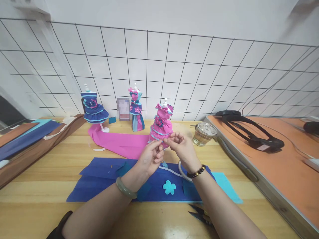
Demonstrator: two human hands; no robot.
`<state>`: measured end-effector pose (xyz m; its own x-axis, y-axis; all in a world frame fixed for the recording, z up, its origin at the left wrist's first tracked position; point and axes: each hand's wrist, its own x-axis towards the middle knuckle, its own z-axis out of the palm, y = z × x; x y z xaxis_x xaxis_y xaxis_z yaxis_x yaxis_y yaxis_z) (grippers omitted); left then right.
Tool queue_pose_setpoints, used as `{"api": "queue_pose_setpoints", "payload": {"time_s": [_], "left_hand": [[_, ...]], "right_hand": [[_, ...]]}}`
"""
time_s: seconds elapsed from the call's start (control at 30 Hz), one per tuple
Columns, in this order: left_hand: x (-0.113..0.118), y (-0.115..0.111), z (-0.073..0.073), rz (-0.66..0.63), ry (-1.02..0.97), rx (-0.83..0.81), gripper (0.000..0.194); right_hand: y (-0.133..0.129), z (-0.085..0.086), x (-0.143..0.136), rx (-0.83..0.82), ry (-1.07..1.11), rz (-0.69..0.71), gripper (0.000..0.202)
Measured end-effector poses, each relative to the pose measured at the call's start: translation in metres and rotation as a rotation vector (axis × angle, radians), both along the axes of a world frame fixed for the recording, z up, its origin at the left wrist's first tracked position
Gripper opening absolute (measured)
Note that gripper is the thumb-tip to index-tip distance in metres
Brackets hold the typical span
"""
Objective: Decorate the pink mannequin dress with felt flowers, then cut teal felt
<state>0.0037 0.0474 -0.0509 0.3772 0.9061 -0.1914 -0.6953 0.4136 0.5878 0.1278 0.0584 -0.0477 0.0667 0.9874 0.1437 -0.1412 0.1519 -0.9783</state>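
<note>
Both hands meet at the lower hem of a pink ruffled dress point(162, 123) on a small white mannequin. My left hand point(150, 157) has its fingers curled and the thumb and forefinger pinched near the hem. My right hand point(181, 148) pinches close beside it. What lies between the fingertips is too small to make out. Below the hands, a light blue felt flower point(169, 187) rests on dark blue cloth point(99, 186). A white strip point(171, 170) curls over the cloth under my right wrist. Black scissors point(199, 214) lie partly beneath my right forearm.
Behind stand a blue dress point(93, 108) and a multicoloured dress point(136, 108) on mannequins. Pink cloth point(122, 142) stretches across the table. A lidded clear cup point(204, 134) is at right, beside an orange surface point(294, 159) bearing a black frame point(249, 132). Folded fabrics point(30, 146) lie left.
</note>
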Motion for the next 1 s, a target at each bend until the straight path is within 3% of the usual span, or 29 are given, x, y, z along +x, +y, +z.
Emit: {"api": "queue_pose_setpoints", "payload": {"time_s": [0.17, 0.37, 0.5, 0.67, 0.8, 0.87, 1.0], "left_hand": [[-0.001, -0.001, 0.004, 0.012, 0.029, -0.021, 0.015], [-0.001, -0.002, 0.004, 0.013, 0.04, -0.004, 0.018], [-0.001, -0.002, 0.003, 0.034, 0.037, 0.011, 0.016], [-0.002, -0.001, -0.001, 0.028, 0.027, 0.046, 0.019], [-0.001, 0.0, -0.004, 0.053, 0.003, 0.039, 0.016], [-0.001, 0.0, -0.004, 0.067, -0.004, 0.037, 0.014], [-0.002, 0.001, -0.003, 0.058, 0.0, 0.034, 0.015]], "right_hand": [[-0.002, 0.003, 0.0, -0.057, 0.059, 0.042, 0.032], [-0.002, 0.003, 0.001, -0.016, -0.075, 0.082, 0.023], [-0.004, 0.003, 0.0, 0.127, -0.262, 0.002, 0.019], [-0.011, 0.003, -0.001, 0.475, -0.758, -0.178, 0.014], [-0.015, 0.002, 0.001, 0.642, -1.005, -0.219, 0.019], [-0.015, 0.002, 0.001, 0.66, -1.013, -0.205, 0.02], [-0.014, 0.005, 0.001, 0.608, -0.818, -0.173, 0.019]]}}
